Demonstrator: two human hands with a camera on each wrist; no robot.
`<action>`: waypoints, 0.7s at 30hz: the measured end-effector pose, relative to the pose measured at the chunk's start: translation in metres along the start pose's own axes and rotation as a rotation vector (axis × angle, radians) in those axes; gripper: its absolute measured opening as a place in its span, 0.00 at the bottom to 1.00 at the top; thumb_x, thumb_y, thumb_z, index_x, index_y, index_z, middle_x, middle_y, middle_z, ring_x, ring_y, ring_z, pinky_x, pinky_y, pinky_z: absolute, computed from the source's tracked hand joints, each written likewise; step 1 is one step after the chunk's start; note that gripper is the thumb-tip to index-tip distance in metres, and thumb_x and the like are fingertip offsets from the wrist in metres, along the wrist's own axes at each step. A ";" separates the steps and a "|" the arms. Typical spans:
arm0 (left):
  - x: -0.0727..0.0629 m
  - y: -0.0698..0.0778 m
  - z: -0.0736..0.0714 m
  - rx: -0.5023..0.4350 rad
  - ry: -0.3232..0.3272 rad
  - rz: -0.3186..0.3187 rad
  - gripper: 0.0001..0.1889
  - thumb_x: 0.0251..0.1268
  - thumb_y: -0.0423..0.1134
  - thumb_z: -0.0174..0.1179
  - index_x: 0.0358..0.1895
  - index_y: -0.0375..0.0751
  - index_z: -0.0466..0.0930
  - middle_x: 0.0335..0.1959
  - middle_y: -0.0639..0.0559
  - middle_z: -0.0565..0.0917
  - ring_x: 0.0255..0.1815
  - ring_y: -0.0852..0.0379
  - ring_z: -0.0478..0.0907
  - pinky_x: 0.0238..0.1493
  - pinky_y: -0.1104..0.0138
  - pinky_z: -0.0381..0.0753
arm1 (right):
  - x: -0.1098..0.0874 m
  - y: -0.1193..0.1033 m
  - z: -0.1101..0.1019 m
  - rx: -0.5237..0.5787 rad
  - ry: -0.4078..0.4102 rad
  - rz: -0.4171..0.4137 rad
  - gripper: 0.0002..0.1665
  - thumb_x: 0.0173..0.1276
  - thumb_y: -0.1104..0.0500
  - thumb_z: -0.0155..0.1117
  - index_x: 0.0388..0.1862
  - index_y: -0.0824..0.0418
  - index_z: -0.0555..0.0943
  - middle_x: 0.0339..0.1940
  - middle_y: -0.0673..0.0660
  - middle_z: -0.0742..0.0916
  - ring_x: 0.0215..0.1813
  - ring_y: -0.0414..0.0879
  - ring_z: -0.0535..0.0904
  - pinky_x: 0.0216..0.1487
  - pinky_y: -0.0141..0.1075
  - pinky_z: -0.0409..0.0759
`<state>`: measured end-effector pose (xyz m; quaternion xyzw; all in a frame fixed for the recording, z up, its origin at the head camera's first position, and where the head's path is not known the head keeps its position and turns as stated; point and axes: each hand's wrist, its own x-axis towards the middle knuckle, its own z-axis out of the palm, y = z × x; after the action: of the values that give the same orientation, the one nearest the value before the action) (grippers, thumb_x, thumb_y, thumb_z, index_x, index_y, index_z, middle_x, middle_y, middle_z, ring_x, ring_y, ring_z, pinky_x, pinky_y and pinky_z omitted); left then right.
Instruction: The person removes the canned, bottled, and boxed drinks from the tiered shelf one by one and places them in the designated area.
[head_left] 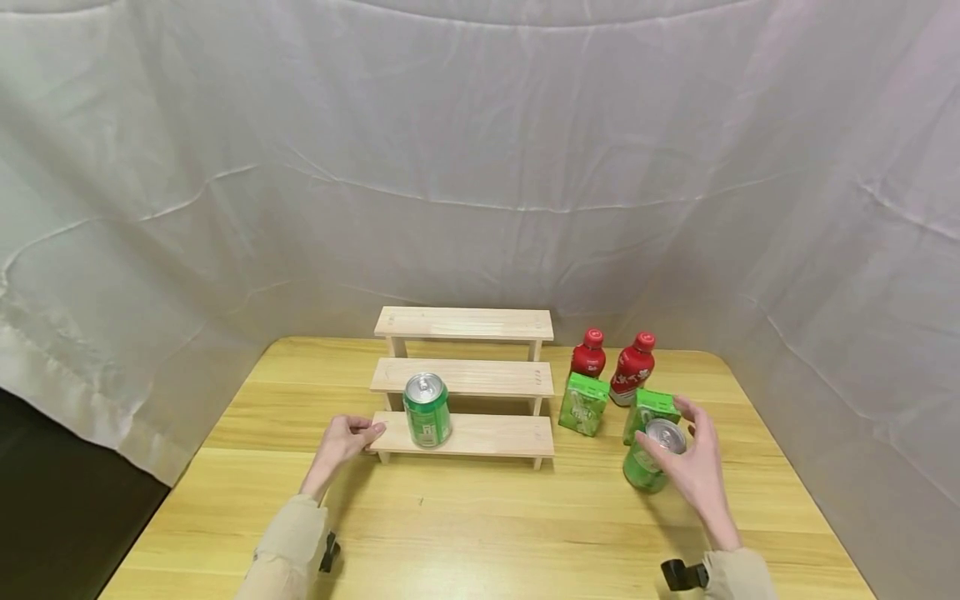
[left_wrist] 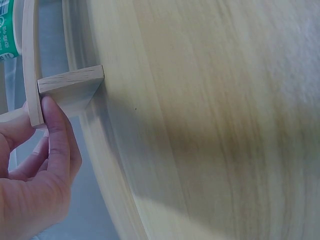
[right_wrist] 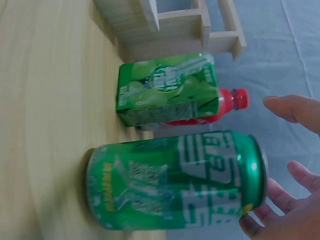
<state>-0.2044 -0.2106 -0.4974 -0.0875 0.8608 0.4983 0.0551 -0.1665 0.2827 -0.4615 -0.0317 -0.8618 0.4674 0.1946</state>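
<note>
My left hand [head_left: 342, 443] pinches the left end of the lowest step of a three-tier wooden shelf [head_left: 495, 435]; in the left wrist view its thumb and fingers [left_wrist: 59, 145] are on either face of the board. On that step a green drink can [head_left: 427, 418] stands upright. At the right, my right hand [head_left: 697, 468] is spread around the top of a second green can [head_left: 643, 472] on the table. In the right wrist view the thumb is apart from this can [right_wrist: 175, 182], while the other fingers are close to its top rim; contact is unclear.
Two green juice boxes, one left [head_left: 583, 405] and one right [head_left: 651, 407], stand by the second can. Behind them are two red bottles, left [head_left: 588, 357] and right [head_left: 633, 367]. Grey curtains [head_left: 480, 167] enclose the wooden table [head_left: 480, 533] at the back and sides.
</note>
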 end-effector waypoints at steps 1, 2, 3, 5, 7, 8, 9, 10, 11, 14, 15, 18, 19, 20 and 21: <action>0.000 -0.001 0.000 -0.001 -0.003 0.002 0.23 0.69 0.40 0.64 0.53 0.18 0.78 0.43 0.31 0.86 0.39 0.52 0.84 0.45 0.61 0.85 | 0.001 -0.002 0.000 -0.002 -0.007 -0.010 0.48 0.56 0.62 0.77 0.72 0.69 0.63 0.67 0.72 0.72 0.68 0.64 0.65 0.67 0.58 0.64; 0.001 -0.002 -0.001 -0.002 -0.005 0.011 0.24 0.69 0.41 0.64 0.52 0.18 0.78 0.43 0.31 0.86 0.39 0.50 0.84 0.45 0.61 0.85 | 0.001 -0.004 0.000 -0.002 -0.015 -0.018 0.48 0.56 0.62 0.77 0.73 0.69 0.63 0.68 0.73 0.72 0.68 0.66 0.64 0.67 0.60 0.63; 0.001 -0.002 -0.002 -0.003 -0.009 0.016 0.25 0.68 0.42 0.65 0.52 0.18 0.78 0.43 0.30 0.86 0.40 0.50 0.84 0.46 0.60 0.85 | 0.002 -0.006 0.000 -0.005 -0.024 -0.022 0.49 0.56 0.61 0.77 0.73 0.68 0.63 0.68 0.73 0.71 0.68 0.67 0.64 0.66 0.62 0.63; 0.001 -0.005 -0.003 -0.007 -0.016 0.037 0.27 0.67 0.45 0.66 0.52 0.18 0.78 0.42 0.31 0.86 0.38 0.49 0.84 0.44 0.61 0.86 | 0.004 -0.011 0.001 -0.013 -0.038 -0.033 0.48 0.56 0.61 0.77 0.73 0.68 0.64 0.69 0.72 0.71 0.69 0.67 0.63 0.66 0.64 0.63; 0.001 -0.005 -0.004 -0.002 -0.023 0.052 0.29 0.66 0.47 0.67 0.51 0.17 0.78 0.41 0.30 0.86 0.37 0.49 0.84 0.43 0.60 0.86 | 0.005 -0.017 0.005 -0.018 -0.049 -0.047 0.48 0.56 0.61 0.77 0.72 0.68 0.64 0.69 0.72 0.70 0.69 0.66 0.64 0.67 0.64 0.63; 0.001 -0.005 -0.004 0.003 -0.024 0.055 0.29 0.66 0.47 0.67 0.51 0.17 0.78 0.41 0.30 0.86 0.37 0.49 0.84 0.43 0.60 0.86 | 0.006 -0.020 0.007 -0.015 -0.055 -0.055 0.47 0.57 0.61 0.77 0.72 0.68 0.64 0.69 0.71 0.70 0.69 0.66 0.64 0.68 0.64 0.63; 0.001 -0.005 -0.004 0.003 -0.022 0.048 0.28 0.66 0.47 0.67 0.51 0.18 0.78 0.41 0.30 0.87 0.37 0.50 0.84 0.43 0.60 0.86 | 0.006 -0.023 0.009 -0.015 -0.060 -0.067 0.47 0.57 0.61 0.77 0.71 0.68 0.64 0.69 0.71 0.70 0.69 0.66 0.64 0.68 0.64 0.63; 0.001 -0.004 -0.004 0.005 -0.022 0.043 0.28 0.66 0.46 0.67 0.51 0.18 0.78 0.41 0.30 0.86 0.38 0.49 0.84 0.43 0.60 0.86 | 0.007 -0.026 0.012 -0.013 -0.066 -0.082 0.46 0.57 0.61 0.77 0.71 0.68 0.65 0.69 0.71 0.70 0.70 0.66 0.64 0.68 0.65 0.63; 0.001 -0.003 -0.004 0.008 -0.019 0.037 0.27 0.67 0.45 0.66 0.51 0.18 0.78 0.42 0.30 0.86 0.38 0.49 0.84 0.43 0.61 0.86 | 0.007 -0.028 0.015 -0.008 -0.074 -0.095 0.46 0.58 0.62 0.76 0.71 0.68 0.65 0.69 0.71 0.70 0.71 0.66 0.64 0.69 0.66 0.62; 0.000 0.001 -0.002 0.023 -0.011 0.007 0.24 0.69 0.41 0.64 0.53 0.18 0.78 0.44 0.28 0.86 0.41 0.47 0.85 0.47 0.58 0.86 | 0.007 -0.037 0.024 0.012 -0.102 -0.126 0.45 0.58 0.62 0.76 0.71 0.67 0.65 0.70 0.70 0.71 0.72 0.66 0.64 0.69 0.68 0.61; 0.001 0.001 -0.002 0.029 -0.008 -0.001 0.24 0.69 0.41 0.64 0.53 0.18 0.78 0.45 0.28 0.86 0.41 0.47 0.85 0.47 0.58 0.86 | 0.007 -0.040 0.028 0.020 -0.113 -0.133 0.45 0.59 0.62 0.76 0.71 0.66 0.65 0.70 0.69 0.71 0.72 0.65 0.63 0.70 0.69 0.60; 0.001 0.001 -0.001 0.052 -0.005 0.000 0.23 0.70 0.40 0.63 0.54 0.18 0.77 0.47 0.27 0.85 0.42 0.47 0.85 0.49 0.56 0.86 | 0.006 -0.050 0.038 0.036 -0.137 -0.157 0.45 0.58 0.61 0.77 0.71 0.66 0.66 0.69 0.68 0.72 0.71 0.63 0.64 0.69 0.66 0.62; 0.001 0.001 -0.001 0.055 -0.005 0.000 0.24 0.70 0.40 0.63 0.54 0.18 0.77 0.47 0.27 0.85 0.42 0.47 0.85 0.49 0.55 0.86 | 0.006 -0.053 0.042 0.047 -0.146 -0.168 0.45 0.58 0.61 0.77 0.71 0.66 0.66 0.69 0.67 0.72 0.71 0.63 0.65 0.70 0.65 0.63; 0.001 0.001 0.000 0.057 -0.005 0.001 0.23 0.70 0.40 0.63 0.54 0.18 0.77 0.47 0.27 0.85 0.42 0.47 0.85 0.49 0.55 0.86 | 0.005 -0.055 0.046 0.054 -0.151 -0.179 0.45 0.57 0.61 0.77 0.71 0.66 0.66 0.69 0.67 0.73 0.70 0.63 0.65 0.70 0.64 0.63; 0.002 0.000 0.000 0.054 -0.003 0.002 0.23 0.70 0.40 0.63 0.54 0.18 0.77 0.47 0.27 0.85 0.42 0.47 0.85 0.49 0.56 0.86 | 0.005 -0.058 0.050 0.059 -0.156 -0.190 0.45 0.57 0.61 0.78 0.70 0.66 0.66 0.68 0.67 0.73 0.70 0.63 0.66 0.70 0.64 0.64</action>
<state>-0.2062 -0.2111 -0.4976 -0.0841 0.8740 0.4751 0.0583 -0.1818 0.2113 -0.4369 0.0923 -0.8592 0.4732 0.1713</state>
